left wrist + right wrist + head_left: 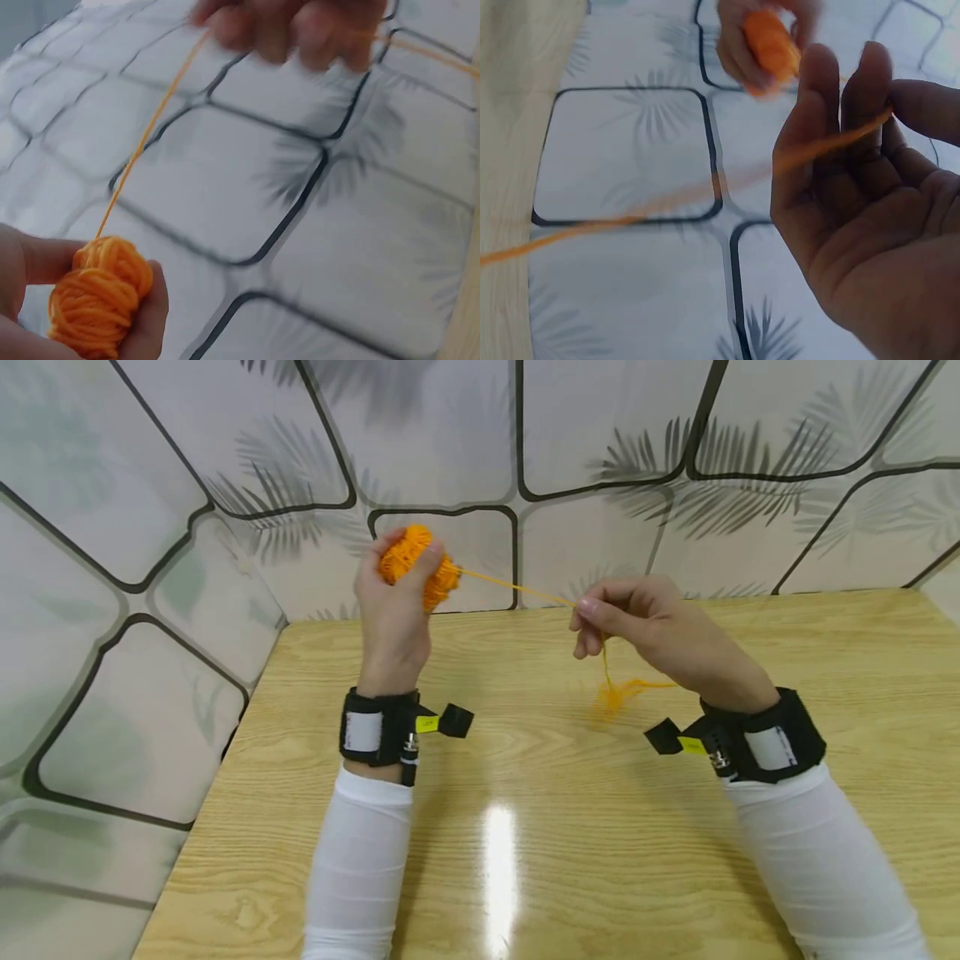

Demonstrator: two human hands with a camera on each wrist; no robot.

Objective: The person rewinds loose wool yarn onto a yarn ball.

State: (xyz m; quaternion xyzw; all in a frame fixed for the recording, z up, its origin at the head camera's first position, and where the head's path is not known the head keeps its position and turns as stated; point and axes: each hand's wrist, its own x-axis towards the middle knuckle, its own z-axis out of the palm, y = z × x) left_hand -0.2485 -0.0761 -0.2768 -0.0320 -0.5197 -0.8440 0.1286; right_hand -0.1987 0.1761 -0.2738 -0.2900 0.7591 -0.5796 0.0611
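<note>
My left hand [396, 618] grips a ball of orange yarn [408, 558], fingers and thumb curled round it, raised at the back left above the table. From the ball a taut strand [517, 587] runs across to my right hand [652, 627], which pinches it between thumb and forefinger. Beyond the pinch the loose yarn [613, 697] hangs down, blurred, and trails off under the right hand. In the left wrist view the wound yarn ball [101, 300] sits between thumb and fingers. The right wrist view shows the strand [832, 142] crossing in front of the right fingers.
A light wood-grain table [525, 760] lies beneath both hands. Pale patterned wall covering [442, 435], with dark lines and leaf shapes, rises behind the table and along its left side. Black straps with small cameras [378, 727] circle both wrists.
</note>
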